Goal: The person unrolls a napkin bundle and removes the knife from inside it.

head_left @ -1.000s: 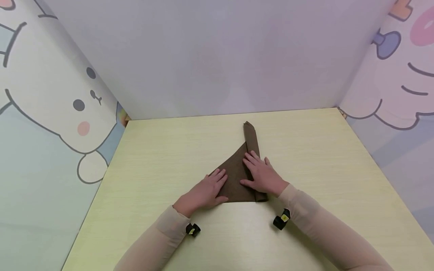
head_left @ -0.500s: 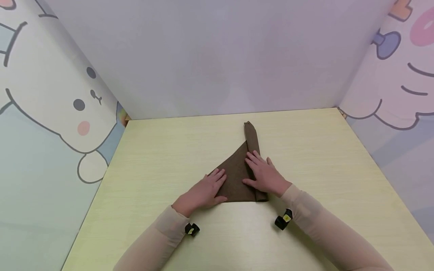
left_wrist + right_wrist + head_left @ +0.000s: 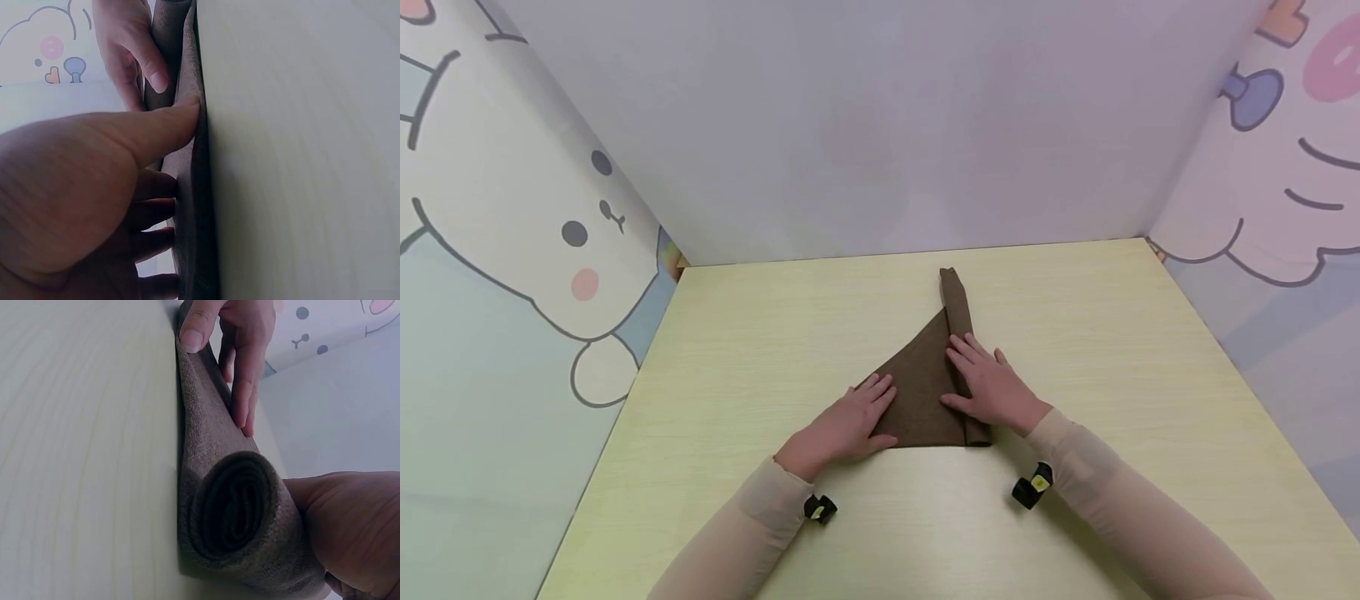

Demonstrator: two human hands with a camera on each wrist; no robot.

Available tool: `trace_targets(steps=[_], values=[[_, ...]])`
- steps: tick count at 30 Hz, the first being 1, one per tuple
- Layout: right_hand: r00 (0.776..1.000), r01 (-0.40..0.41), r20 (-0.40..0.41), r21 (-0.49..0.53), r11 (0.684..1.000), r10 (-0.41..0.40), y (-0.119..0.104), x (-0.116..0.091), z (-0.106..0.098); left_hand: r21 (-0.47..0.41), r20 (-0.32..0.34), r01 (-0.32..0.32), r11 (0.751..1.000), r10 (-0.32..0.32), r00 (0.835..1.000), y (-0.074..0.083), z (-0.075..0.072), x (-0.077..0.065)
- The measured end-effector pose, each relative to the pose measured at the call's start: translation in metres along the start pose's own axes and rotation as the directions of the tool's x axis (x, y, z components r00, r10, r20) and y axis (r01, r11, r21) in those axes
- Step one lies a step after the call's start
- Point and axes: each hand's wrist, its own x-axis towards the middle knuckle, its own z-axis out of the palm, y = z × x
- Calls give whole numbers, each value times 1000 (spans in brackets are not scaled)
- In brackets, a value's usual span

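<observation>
My pale table (image 3: 760, 333) bears a brown cloth (image 3: 917, 396) at its middle, between my hands. The cloth lies flat and roughly triangular, with a roll (image 3: 956, 302) along its right side. My left hand (image 3: 844, 423) rests on the flat part, fingers extended, thumb at the near edge. My right hand (image 3: 996, 390) rests on the roll, fingers extended and spread.

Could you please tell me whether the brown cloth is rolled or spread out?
The cloth is partly rolled: a coil shows at the right hand, while an unrolled part lies under the left hand.
</observation>
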Motion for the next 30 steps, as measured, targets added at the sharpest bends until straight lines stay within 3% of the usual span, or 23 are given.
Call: trace_targets(steps=[13, 30], values=[[1000, -2, -8, -41, 999, 1, 5, -5, -3, -22, -4, 2, 1000, -2, 1000, -3, -1, -6], [1000, 2, 1, 8, 1000, -2, 13, -10, -6, -21, -12, -7, 1000, 7, 1000, -8, 0, -9]])
